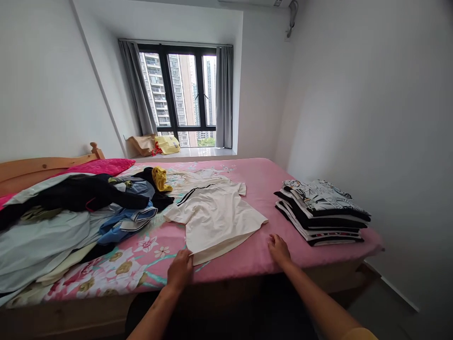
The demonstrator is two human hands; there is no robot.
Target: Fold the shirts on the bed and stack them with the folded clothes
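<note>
At the near hem of the white shirt (219, 219), left hand (180, 270) looks pinched on the left corner, thumb tip not clear; right hand (279, 249) is just off the right corner, fingers loosely bent, narrow gap, nothing held. Can't tell if it touches the pink sheet (253, 255). Shirt lies on the sheet, hem toward the person, sleeves out, body creased. For good handling I'd grip both hem corners evenly, pull lightly outward to square the slanted hem, then smooth creases from the middle out. Don't drag hard: thin cloth would likely skew, and the striped shoulder could bunch. Counts, near to far, relative to the shirt: 2 hands at its near side; 1 shirt, 2 sleeves; 1 folded stack (325, 215) to its right, layers too tight to count; 1 loose heap (81, 212) to its left, pieces overlap, no reliable count; 1 bright pink cushion (102, 166) beyond, far left; past it on the sill, 2 bags, brown (142, 145) and yellow (168, 144); farthest, 1 window (182, 89), 2 grey curtains (224, 97).
</note>
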